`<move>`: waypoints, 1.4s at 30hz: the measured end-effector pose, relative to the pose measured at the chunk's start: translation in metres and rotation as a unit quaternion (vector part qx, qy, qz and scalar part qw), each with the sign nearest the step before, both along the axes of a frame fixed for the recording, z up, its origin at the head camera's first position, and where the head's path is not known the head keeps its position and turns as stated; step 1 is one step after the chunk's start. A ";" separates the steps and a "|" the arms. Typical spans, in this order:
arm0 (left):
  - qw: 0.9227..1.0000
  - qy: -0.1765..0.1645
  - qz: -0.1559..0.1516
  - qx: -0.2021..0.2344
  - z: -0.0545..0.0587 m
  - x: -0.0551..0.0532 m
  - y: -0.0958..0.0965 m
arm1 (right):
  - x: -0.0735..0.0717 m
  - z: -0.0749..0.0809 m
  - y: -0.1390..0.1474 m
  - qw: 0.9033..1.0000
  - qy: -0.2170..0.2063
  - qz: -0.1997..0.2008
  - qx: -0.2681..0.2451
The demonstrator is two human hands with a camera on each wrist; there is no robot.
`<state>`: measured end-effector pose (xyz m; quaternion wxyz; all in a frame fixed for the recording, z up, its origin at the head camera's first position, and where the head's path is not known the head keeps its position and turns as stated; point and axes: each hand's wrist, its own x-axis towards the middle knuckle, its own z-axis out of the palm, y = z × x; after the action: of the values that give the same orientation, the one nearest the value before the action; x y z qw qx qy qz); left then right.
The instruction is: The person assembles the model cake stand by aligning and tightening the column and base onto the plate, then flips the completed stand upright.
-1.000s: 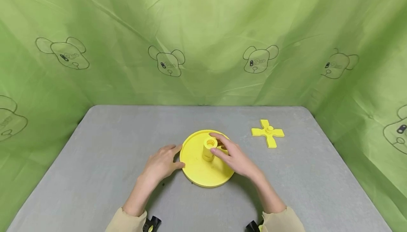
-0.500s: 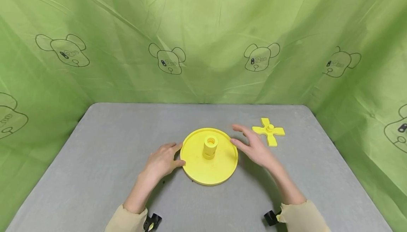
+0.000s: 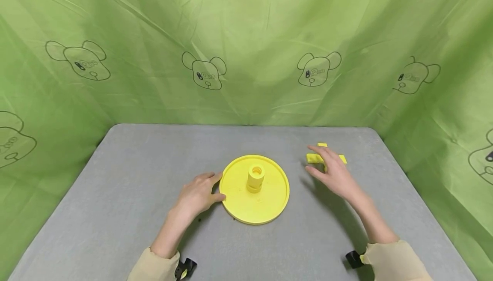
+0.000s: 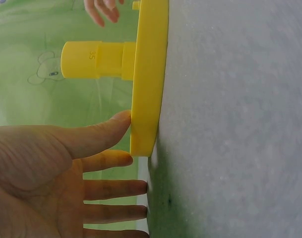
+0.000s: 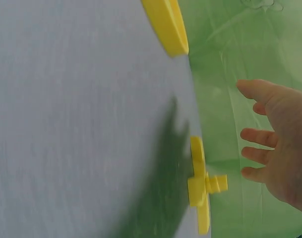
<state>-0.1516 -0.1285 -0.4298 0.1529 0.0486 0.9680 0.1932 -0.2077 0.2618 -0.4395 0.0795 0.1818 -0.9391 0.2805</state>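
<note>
The yellow post [image 4: 98, 59] reads "35"; left fingers [image 4: 116, 190] and right fingers [image 5: 258, 136] are spread apart.

The right hand [image 3: 334, 173] partly hides the yellow cross [image 3: 314, 158] in the head view — both wrist views crop the disc [image 4: 150, 99].
</note>
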 end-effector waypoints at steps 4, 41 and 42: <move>1.000 0.001 0.001 0.000 -0.001 0.001 0.000 | -0.003 -0.002 0.012 1.000 0.016 0.000 0.022; 1.000 0.001 0.008 -0.003 -0.002 0.002 0.001 | -0.020 -0.023 0.074 0.978 -0.150 -0.061 0.133; 1.000 0.001 0.008 -0.004 -0.002 0.002 0.001 | -0.021 -0.024 0.074 0.977 -0.153 -0.065 0.135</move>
<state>-0.1495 -0.1275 -0.4318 0.1503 0.0410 0.9692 0.1906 -0.2285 0.3354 -0.4634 -0.0722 0.0848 -0.9791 0.1700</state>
